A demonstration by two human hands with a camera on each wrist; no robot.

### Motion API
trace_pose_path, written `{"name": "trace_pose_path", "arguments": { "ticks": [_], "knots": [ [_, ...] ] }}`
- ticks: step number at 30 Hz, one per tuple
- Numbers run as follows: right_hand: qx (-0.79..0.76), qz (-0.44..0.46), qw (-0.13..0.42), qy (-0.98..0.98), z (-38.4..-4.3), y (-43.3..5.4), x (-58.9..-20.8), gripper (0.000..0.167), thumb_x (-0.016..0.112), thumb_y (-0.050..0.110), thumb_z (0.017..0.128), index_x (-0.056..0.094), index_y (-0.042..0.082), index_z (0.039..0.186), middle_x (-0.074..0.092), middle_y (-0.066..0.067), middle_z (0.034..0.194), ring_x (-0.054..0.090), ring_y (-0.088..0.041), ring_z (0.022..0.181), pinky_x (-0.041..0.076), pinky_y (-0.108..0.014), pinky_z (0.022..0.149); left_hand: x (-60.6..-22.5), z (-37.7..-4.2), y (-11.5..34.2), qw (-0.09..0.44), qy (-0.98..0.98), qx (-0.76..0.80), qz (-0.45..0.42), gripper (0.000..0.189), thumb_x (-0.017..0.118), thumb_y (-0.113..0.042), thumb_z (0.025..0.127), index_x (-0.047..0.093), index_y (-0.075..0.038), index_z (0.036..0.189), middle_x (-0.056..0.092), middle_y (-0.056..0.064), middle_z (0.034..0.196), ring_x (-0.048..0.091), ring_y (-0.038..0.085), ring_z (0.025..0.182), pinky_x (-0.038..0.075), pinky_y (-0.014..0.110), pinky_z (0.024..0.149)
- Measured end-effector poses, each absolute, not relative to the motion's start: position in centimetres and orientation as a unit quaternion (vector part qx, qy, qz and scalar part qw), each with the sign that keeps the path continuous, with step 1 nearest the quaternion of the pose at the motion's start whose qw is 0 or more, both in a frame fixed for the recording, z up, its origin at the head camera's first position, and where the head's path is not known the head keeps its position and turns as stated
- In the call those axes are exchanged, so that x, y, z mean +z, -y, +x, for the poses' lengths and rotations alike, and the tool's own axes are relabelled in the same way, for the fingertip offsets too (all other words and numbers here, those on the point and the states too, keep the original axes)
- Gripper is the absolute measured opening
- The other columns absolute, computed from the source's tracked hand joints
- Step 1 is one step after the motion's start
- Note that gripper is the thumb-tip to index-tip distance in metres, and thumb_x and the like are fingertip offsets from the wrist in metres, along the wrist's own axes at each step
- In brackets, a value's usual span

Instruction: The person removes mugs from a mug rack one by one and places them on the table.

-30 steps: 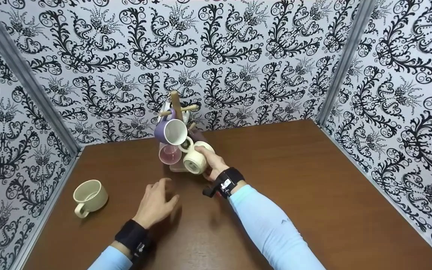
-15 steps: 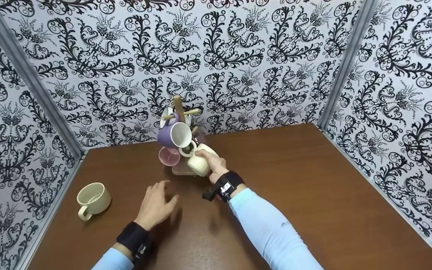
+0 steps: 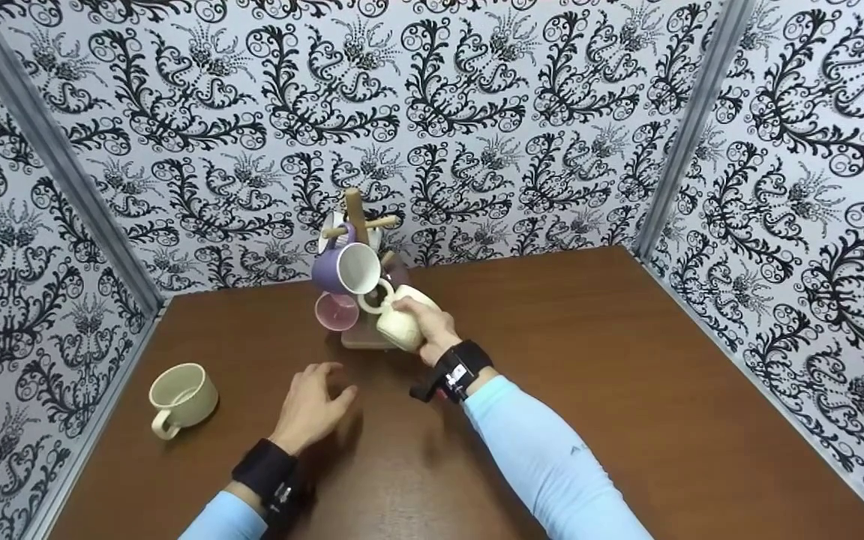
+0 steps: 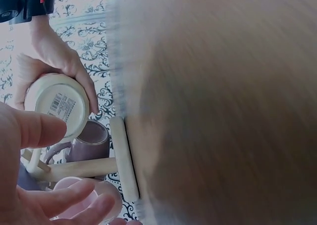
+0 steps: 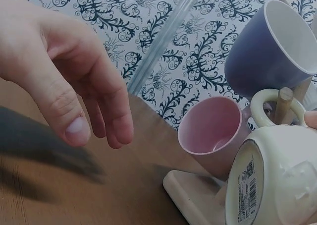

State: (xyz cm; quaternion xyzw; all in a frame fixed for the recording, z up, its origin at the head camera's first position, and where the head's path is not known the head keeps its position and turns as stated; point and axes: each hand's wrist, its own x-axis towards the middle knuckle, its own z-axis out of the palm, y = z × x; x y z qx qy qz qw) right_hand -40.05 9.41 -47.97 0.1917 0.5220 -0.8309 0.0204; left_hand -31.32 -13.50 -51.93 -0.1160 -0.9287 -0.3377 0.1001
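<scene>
My right hand grips a cream mug by its body, tilted so that its labelled base faces the left wrist view. The mug's handle loops around the end of a wooden peg on the mug tree. Close above hangs a purple mug by its handle, and a pink mug sits lower on the tree. In front of the tree, my left hand is held over the table with relaxed fingers and nothing in it.
A second cream mug stands upright on the table at the left, handle toward me. A mauve mug and a white one are on the tree's far side. Patterned walls enclose the wooden table.
The right hand has tipped the cream mug, so its base no longer faces the head view, and its handle has shifted around the peg. The left hand has stayed nearly still.
</scene>
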Motion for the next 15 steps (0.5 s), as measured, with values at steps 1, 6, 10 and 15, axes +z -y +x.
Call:
{"name": "trace_pose_path", "arguments": {
  "ticks": [1, 6, 10, 15],
  "knots": [
    [-0.831, 0.193, 0.023, -0.521, -40.0, -9.5, -47.9, 0.074, 0.093, 0.021, 0.074, 0.059, 0.004, 0.138, 0.072, -0.009, 0.108, 0.074, -0.023, 0.09, 0.067, -0.037, 0.075, -51.9, -31.3, 13.5, 0.098, 0.928, -0.34, -0.115, 0.049, 0.079, -0.029, 0.098, 0.072, 0.0, 0.138, 0.073, 0.024, 0.139, 0.063, 0.048, 0.132, 0.053, 0.063, 0.111],
    [-0.83, 0.192, 0.025, -0.523, -39.9, -10.0, -47.7, 0.071, 0.093, 0.021, 0.074, 0.06, 0.004, 0.134, 0.073, -0.009, 0.105, 0.075, -0.023, 0.087, 0.068, -0.038, 0.074, -51.7, -31.4, 13.3, 0.095, 0.928, -0.341, -0.116, 0.047, 0.079, -0.028, 0.098, 0.073, 0.0, 0.136, 0.075, 0.023, 0.136, 0.065, 0.048, 0.132, 0.052, 0.064, 0.113],
    [-0.83, 0.176, 0.025, -0.529, -39.9, -10.5, -47.3, 0.068, 0.094, 0.022, 0.075, 0.064, 0.002, 0.133, 0.076, -0.009, 0.103, 0.077, -0.023, 0.086, 0.069, -0.039, 0.074, -51.5, -31.6, 13.3, 0.094, 0.927, -0.344, -0.116, 0.046, 0.079, -0.027, 0.099, 0.074, 0.0, 0.136, 0.075, 0.023, 0.136, 0.065, 0.048, 0.133, 0.052, 0.064, 0.113],
    [-0.827, 0.17, 0.039, -0.535, -39.6, -10.8, -47.3, 0.064, 0.093, 0.02, 0.076, 0.067, 0.003, 0.131, 0.078, -0.01, 0.103, 0.078, -0.024, 0.086, 0.07, -0.04, 0.074, -51.5, -31.4, 13.3, 0.085, 0.927, -0.349, -0.108, 0.045, 0.079, -0.028, 0.099, 0.074, -0.001, 0.135, 0.076, 0.022, 0.135, 0.066, 0.046, 0.132, 0.052, 0.063, 0.113]
  ]
}}
